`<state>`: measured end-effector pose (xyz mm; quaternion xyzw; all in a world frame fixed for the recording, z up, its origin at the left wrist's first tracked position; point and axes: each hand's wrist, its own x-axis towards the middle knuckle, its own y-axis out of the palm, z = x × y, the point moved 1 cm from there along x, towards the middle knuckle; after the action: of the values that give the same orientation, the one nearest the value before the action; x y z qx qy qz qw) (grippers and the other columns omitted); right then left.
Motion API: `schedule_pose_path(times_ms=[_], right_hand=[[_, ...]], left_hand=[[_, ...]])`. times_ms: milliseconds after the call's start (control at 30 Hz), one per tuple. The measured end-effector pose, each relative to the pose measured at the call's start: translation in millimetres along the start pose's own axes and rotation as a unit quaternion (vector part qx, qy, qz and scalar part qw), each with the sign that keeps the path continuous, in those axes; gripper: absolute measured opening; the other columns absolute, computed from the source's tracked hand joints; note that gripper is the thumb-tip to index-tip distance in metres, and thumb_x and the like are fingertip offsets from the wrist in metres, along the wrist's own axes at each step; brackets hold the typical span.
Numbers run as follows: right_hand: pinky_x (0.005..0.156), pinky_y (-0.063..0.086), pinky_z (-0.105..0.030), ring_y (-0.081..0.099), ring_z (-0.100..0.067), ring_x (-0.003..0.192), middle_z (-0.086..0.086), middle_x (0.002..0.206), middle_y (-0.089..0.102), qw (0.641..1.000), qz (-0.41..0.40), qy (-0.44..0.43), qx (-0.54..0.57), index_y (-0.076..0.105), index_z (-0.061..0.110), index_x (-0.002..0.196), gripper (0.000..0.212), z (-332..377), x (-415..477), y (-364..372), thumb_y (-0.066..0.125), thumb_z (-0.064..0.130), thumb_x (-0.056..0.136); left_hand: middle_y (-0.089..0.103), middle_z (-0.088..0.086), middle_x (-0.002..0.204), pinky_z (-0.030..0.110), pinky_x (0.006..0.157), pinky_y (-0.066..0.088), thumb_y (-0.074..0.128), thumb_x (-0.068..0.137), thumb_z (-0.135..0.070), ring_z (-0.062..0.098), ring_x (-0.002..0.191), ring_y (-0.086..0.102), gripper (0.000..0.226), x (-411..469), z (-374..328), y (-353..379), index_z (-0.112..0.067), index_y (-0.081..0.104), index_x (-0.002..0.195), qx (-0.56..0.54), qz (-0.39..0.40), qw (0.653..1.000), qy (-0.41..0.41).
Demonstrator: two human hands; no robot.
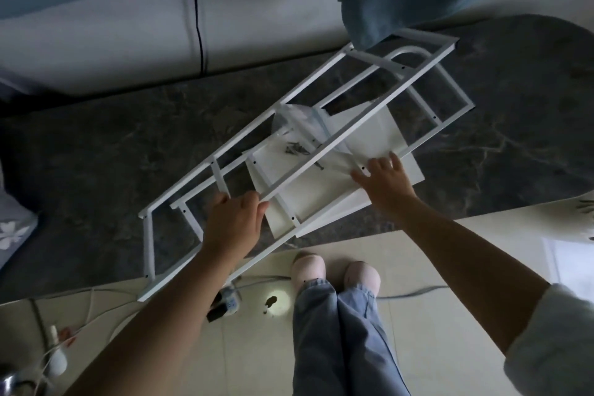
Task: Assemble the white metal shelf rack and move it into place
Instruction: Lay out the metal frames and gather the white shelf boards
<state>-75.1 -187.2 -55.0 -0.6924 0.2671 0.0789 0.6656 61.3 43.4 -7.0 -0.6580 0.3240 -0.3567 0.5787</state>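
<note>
Item: white metal shelf rack, unassembled, lying in parts on a dark marble table (96,154) in front of a pale sofa (96,26). Components: upper side frame (246,130), ladder-like, laid over a lower side frame (437,130) with an arched end; beneath both, flat white shelf panels (379,132); between them, a clear bag of screws (294,125), some screws loose on the plastic. Orientation: the upper side frame's long axis runs diagonally from near-left to far-right, rungs crossing it; its near-left end juts past the table edge over the floor, and its far-right end lies under a hanging blue cloth (369,16). The lower frame follows nearly the same line, arch to the far right. Hands: left hand (234,219) has its fingers curled over the near rail of the upper side frame, toward its near-left end; right hand (385,183) is spread, fingers straight, over the lower frame's rail and the edge of the plastic, whether touching cannot be told. Step, as judged: freeing the upper frame from the pile. Handling note: a second grip further along the same rail would probably balance the long piece; lifting it level rather than dragging should spare the bag and keep the screws from scattering; the far end likely needs to clear the cloth.
</note>
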Motion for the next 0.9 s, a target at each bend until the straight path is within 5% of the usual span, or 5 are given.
schedule_pose_path(times_ms=[100,167,333,533,900], right_hand=[[0.104,0.031,-0.059,0.057,-0.038,0.107,-0.020,0.112,0.060,0.998,-0.026,-0.042,-0.047,0.061,0.018,0.116,0.060,-2.7,-0.6,2.1,0.084,0.018,0.061],[0.087,0.049,-0.057,0.067,-0.035,0.082,-0.019,0.088,0.067,0.994,-0.073,-0.064,-0.048,0.071,0.013,0.094,0.060,-5.7,-3.1,4.9,0.092,0.016,0.038],[0.056,0.054,-0.031,0.061,-0.017,0.049,-0.003,0.058,0.063,0.989,-0.096,-0.107,0.017,0.069,0.012,0.077,0.048,-12.1,-21.8,-2.6,0.093,0.024,0.038],[0.049,0.049,-0.025,0.055,-0.013,0.045,0.000,0.055,0.059,0.977,-0.169,-0.095,0.085,0.068,0.014,0.068,0.031,-17.1,-52.3,-22.2,0.089,0.028,0.050],[0.057,0.051,-0.032,0.059,-0.022,0.050,-0.001,0.055,0.058,0.970,-0.233,0.020,0.067,0.067,0.014,0.066,0.033,-28.6,-97.0,-87.1,0.082,0.042,0.057]], left_hand=[[0.045,-0.004,0.036,0.030,0.061,0.050,0.013,0.101,-0.036,0.013,0.029,0.043,0.061,-1.3,2.3,2.7,-0.012,0.053,0.061,-0.020,-0.033,0.999,-0.004],[0.046,-0.003,0.035,0.028,0.058,0.049,0.007,0.101,-0.037,0.013,0.028,0.043,0.067,1.5,-0.7,1.3,-0.012,0.053,0.060,-0.033,-0.052,0.998,0.003],[0.045,-0.002,0.036,0.027,0.060,0.039,0.008,0.101,-0.035,0.015,0.030,0.040,0.066,10.2,-12.7,-11.1,-0.012,0.055,0.060,0.005,-0.069,0.997,0.018],[0.047,0.001,0.037,0.032,0.061,0.022,0.012,0.101,-0.034,0.018,0.031,0.043,0.064,19.6,-15.8,-36.3,-0.010,0.054,0.059,-0.002,-0.098,0.994,0.038],[0.042,0.001,0.036,0.032,0.062,0.023,0.013,0.102,-0.034,0.019,0.032,0.039,0.063,33.2,-28.4,-95.0,-0.009,0.053,0.060,-0.019,-0.091,0.995,0.042]])
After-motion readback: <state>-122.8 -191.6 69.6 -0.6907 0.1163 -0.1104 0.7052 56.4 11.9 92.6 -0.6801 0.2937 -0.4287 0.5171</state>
